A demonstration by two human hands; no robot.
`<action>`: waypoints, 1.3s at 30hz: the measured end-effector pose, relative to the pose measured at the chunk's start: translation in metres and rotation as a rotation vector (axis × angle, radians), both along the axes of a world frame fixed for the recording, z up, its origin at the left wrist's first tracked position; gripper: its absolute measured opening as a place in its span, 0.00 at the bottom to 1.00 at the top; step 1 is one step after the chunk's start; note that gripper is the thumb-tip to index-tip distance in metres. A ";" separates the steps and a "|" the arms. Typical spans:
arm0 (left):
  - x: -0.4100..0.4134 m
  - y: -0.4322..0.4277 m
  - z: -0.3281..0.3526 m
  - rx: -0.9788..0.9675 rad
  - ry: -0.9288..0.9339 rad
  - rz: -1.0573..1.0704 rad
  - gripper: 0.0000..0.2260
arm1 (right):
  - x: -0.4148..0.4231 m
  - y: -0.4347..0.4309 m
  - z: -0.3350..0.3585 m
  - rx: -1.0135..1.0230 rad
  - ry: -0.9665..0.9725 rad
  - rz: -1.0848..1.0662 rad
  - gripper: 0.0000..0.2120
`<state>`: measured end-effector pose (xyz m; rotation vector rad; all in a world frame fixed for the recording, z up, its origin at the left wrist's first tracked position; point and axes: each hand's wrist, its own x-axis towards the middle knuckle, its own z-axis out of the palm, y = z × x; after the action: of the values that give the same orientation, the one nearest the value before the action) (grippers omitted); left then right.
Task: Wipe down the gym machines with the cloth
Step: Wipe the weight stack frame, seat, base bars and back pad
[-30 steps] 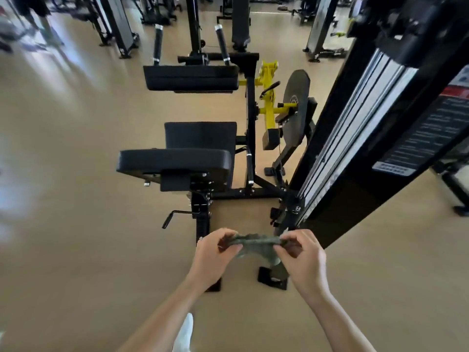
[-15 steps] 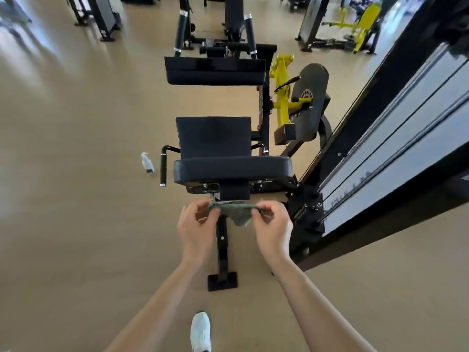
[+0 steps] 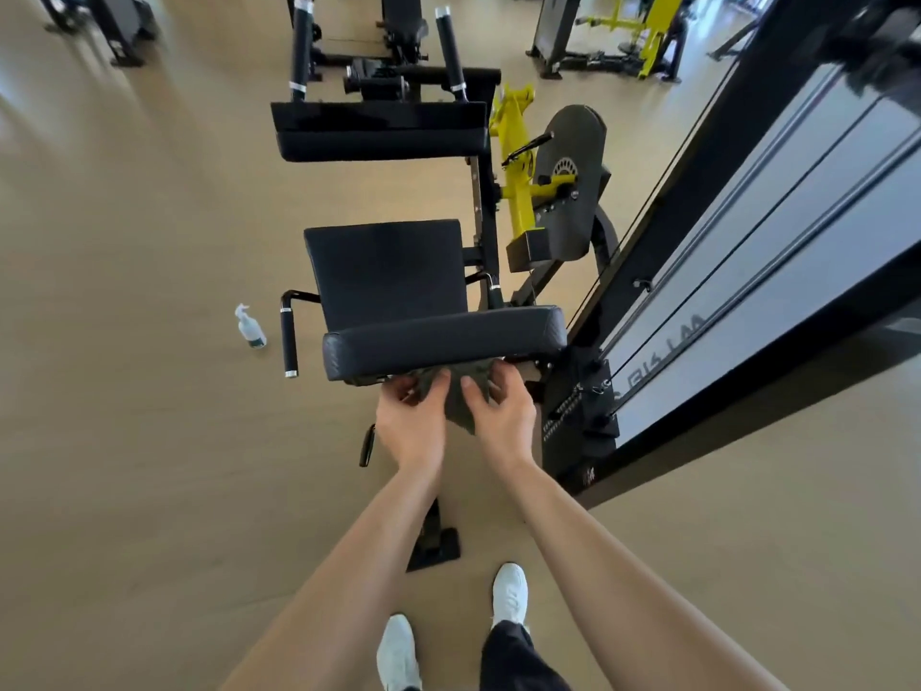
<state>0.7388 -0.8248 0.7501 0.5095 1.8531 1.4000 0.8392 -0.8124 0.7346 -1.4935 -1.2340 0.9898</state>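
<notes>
Here, a black seated gym machine (image 3: 478,202) stands beside a tall weight-stack column (image 3: 797,216) on a tan floor (image 3: 124,441), with a person leaning over it from behind.

Both hands grasp a dark grey-green cloth (image 3: 459,406) just below the nearer pad (image 3: 443,341). The left hand (image 3: 408,421) and the right hand (image 3: 503,416) sit side by side, nearly touching. Their fingers curl over the bunched fabric, and both thumbs press its near face. The cloth's upper edge meets the underside of that pad; its lower corner hangs free between the wrists.

Beyond the nearer pad lies a flat seat pad (image 3: 388,271), and farther off a long cushioned bar (image 3: 379,132) under two upright grips. A yellow lever arm (image 3: 518,192) and a dark cam plate (image 3: 573,182) fill the gap between seat and column, so the right side is tight. A side handle (image 3: 288,341) juts out on the left.

A small spray bottle (image 3: 250,329) stands on the floor just left of that handle, apart from it; how full it is cannot be made out. Wide bare floor opens to the left of the machine. Two white shoes (image 3: 509,595) stand behind the machine's rear foot (image 3: 433,546).
</notes>
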 end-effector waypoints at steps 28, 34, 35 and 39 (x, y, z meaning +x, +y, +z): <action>-0.011 -0.064 -0.016 -0.041 0.008 -0.445 0.08 | 0.062 -0.042 -0.039 -0.532 0.658 -0.060 0.11; -0.020 -0.046 -0.014 -0.011 0.161 -0.388 0.11 | 0.055 -0.009 -0.025 -0.348 0.566 -0.137 0.10; -0.018 -0.039 -0.013 -0.026 0.116 -0.341 0.15 | 0.048 -0.004 -0.019 -0.362 0.625 -0.093 0.11; -0.007 -0.013 -0.012 -0.047 0.046 -0.268 0.23 | 0.023 0.008 -0.009 -0.530 0.746 0.115 0.10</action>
<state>0.7314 -0.8376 0.7385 0.7419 1.7738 1.1728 0.8626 -0.8043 0.7259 -1.2295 -0.5351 1.8400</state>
